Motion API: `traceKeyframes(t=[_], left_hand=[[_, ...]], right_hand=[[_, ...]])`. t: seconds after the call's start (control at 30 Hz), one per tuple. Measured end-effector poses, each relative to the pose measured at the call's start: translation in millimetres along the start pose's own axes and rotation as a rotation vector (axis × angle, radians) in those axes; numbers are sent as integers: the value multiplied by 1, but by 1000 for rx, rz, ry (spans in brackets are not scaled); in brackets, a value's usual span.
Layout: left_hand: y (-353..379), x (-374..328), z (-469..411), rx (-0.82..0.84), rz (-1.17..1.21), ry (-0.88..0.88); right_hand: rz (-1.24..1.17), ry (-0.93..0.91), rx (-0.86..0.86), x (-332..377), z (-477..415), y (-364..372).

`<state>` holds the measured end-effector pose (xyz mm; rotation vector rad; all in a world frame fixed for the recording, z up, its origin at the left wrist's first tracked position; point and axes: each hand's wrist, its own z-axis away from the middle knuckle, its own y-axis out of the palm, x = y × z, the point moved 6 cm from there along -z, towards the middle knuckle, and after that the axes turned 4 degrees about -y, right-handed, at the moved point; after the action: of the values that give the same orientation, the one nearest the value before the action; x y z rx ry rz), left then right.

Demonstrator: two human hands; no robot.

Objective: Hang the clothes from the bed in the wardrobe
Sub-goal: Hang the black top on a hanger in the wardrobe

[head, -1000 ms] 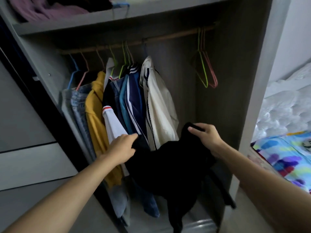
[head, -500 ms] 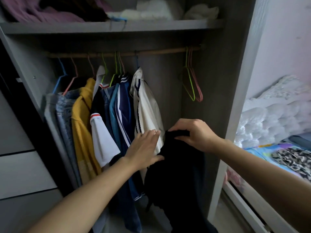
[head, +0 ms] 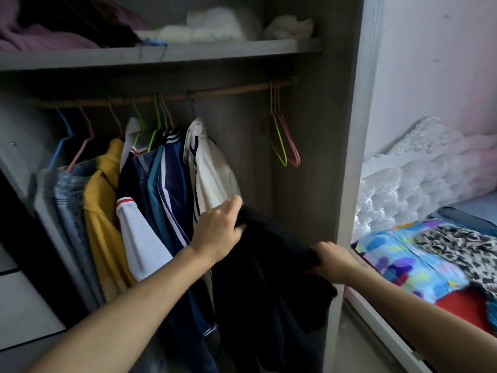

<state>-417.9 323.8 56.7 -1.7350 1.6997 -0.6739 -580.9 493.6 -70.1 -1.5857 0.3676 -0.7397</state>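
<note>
Partway by my read: hung clothes [head: 161, 189] fill the rail [head: 215, 93], left hand [head: 217, 230] and right hand [head: 333, 262] both pinch the black garment [head: 269, 286] with curled fingers at the wardrobe [head: 347, 130] mouth, unhangered, empty hangers [head: 283, 142] free, patterned clothes [head: 462, 249] left on the bed [head: 398, 262].

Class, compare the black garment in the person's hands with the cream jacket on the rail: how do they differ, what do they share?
Colour: the black garment is plain dark; the cream jacket is pale with dark trim.
Support: the black garment is gripped by the left hand and right hand; the cream jacket hangs from the rail by a hanger.
Shared: both are clothes drooping at the wardrobe.
</note>
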Motion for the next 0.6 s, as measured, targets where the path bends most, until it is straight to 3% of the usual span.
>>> traceKeyframes(t=[0.1, 0.2, 0.37, 0.43, 0.53, 0.6], left_hand=[[-6, 34, 14, 43, 24, -141], [8, 68, 39, 225, 115, -337], [33, 54, 66, 418, 573, -493], [32, 43, 65, 363, 764, -601], [0, 60, 50, 72, 833, -727], [-22, 77, 40, -57, 850, -755]], right_hand=[[-356, 23, -180, -21, -8, -1], [-523, -124, -452, 5, -11, -37], [-646, -383, -564, 100, -17, -90], [-588, -443, -563, 124, -20, -97], [-509, -453, -510, 122, -25, -93], [-327, -461, -444, 111, -25, -76]])
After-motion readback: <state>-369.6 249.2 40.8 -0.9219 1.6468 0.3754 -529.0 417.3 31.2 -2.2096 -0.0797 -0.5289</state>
